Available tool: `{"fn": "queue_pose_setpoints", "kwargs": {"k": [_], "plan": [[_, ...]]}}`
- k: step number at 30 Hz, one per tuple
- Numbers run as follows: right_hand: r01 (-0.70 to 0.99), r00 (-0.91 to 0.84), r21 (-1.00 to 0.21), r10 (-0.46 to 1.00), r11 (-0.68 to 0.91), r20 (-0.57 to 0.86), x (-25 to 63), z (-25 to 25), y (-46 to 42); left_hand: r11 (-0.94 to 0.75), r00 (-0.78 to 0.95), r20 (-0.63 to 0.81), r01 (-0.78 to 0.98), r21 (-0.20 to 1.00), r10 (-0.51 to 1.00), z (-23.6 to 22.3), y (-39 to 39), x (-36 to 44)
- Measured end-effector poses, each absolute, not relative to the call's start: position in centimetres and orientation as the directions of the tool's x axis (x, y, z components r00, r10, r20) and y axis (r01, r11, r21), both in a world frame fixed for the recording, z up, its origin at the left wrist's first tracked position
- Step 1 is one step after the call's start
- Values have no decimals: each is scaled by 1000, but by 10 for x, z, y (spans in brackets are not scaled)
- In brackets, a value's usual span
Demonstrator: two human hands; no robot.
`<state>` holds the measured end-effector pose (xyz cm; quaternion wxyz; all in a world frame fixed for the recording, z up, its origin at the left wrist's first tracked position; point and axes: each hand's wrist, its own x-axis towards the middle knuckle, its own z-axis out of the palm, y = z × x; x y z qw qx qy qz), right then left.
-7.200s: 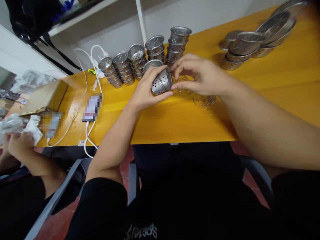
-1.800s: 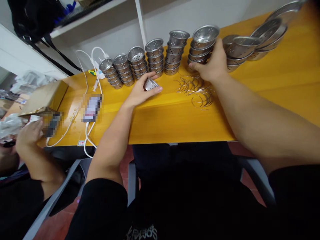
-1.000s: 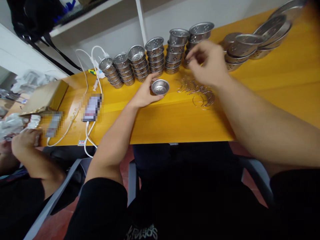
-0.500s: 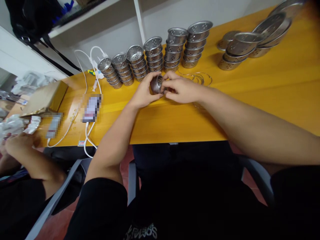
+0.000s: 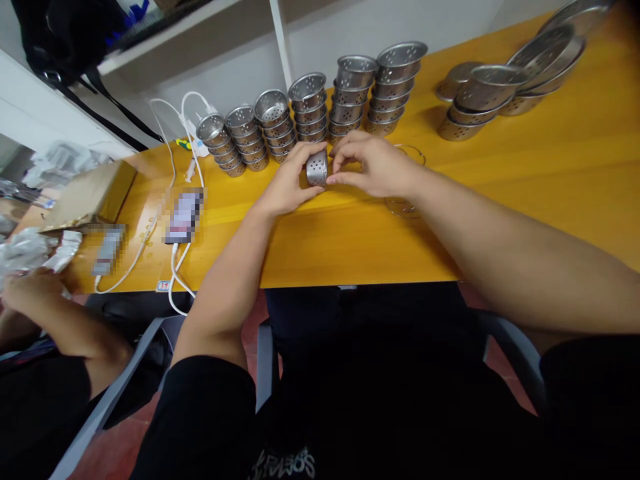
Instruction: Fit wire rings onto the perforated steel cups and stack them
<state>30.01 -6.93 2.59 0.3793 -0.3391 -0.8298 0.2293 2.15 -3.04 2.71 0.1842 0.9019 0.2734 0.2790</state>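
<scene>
The left hand (image 5: 289, 183) is curled partly closed round a small perforated metal cup (image 5: 317, 169), which it holds on its side above the worktop (image 5: 320, 250), while the right hand (image 5: 367, 165) is half closed with thumb and fingertips at the cup's edge, though I cannot tell whether they grip anything there. Behind the hands stands a row of stacked perforated cups (image 5: 307, 100), and thin wire rings (image 5: 403, 205) lie partly hidden under the right forearm. More cups and wider perforated bowls (image 5: 545, 60) lean together at the right, and a phone (image 5: 184, 215) with a white cable lies at the left.
</scene>
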Motion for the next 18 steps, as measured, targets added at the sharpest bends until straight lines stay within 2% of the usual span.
{"fn": "queue_pose_setpoints", "kwargs": {"k": [4, 7, 11, 13, 15, 18], "plan": [[403, -438, -688, 787, 604, 434, 299, 33, -73, -768, 677, 400, 411, 492, 618, 28, -35, 25], [379, -402, -732, 813, 566, 421, 297, 37, -79, -731, 624, 418, 404, 550, 660, 27, -39, 27], [244, -551, -819, 769, 519, 323, 309, 44, -80, -605, 556, 332, 431, 669, 762, 21, -39, 25], [342, -566, -746, 759, 571, 322, 324, 46, -76, -523, 526, 242, 490, 697, 815, 18, -37, 21], [551, -541, -574, 783, 606, 308, 339, 49, -70, -481, 491, 194, 569, 667, 849, 16, -33, 18], [792, -484, -383, 872, 475, 80, 349, 57, -67, -482, 474, 184, 647, 591, 861, 13, -29, 14]]}}
